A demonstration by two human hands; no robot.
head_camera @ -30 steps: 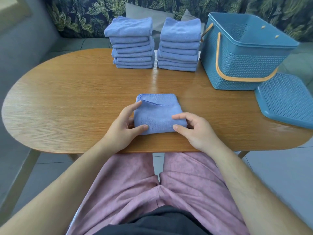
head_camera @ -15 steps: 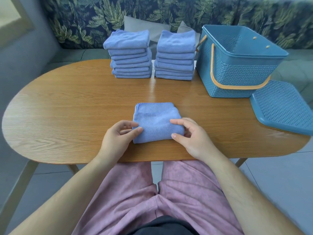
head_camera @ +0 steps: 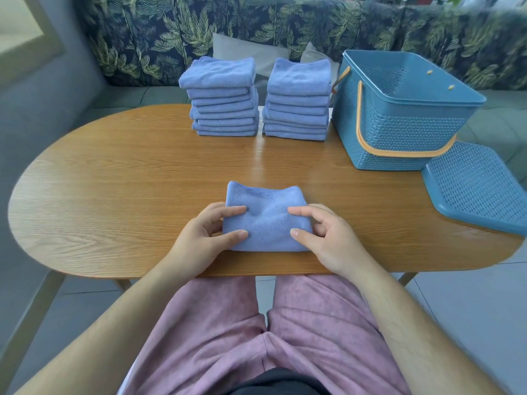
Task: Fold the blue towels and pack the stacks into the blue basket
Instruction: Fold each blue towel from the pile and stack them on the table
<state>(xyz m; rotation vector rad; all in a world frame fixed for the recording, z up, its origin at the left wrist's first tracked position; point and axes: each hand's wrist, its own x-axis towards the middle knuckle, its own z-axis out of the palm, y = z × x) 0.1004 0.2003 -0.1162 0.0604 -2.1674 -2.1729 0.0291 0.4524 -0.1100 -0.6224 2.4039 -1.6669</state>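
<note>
Towel flat, hem far; left hand, right hand pinch sides.

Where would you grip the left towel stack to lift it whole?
The left stack is tall and soft, so probably grip under the bottom towel, from its left and from the gap on its right; gripping higher would likely leave towels behind.

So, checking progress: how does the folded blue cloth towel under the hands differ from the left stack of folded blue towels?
The folded blue cloth towel is one piece, the left stack of folded blue towels several high. The towel lies at the near edge of the wooden table; the stack at the far edge. The left hand and right hand grip the towel; nothing touches the stack. Both are matching blue cloth, outside the blue plastic basket.
</note>
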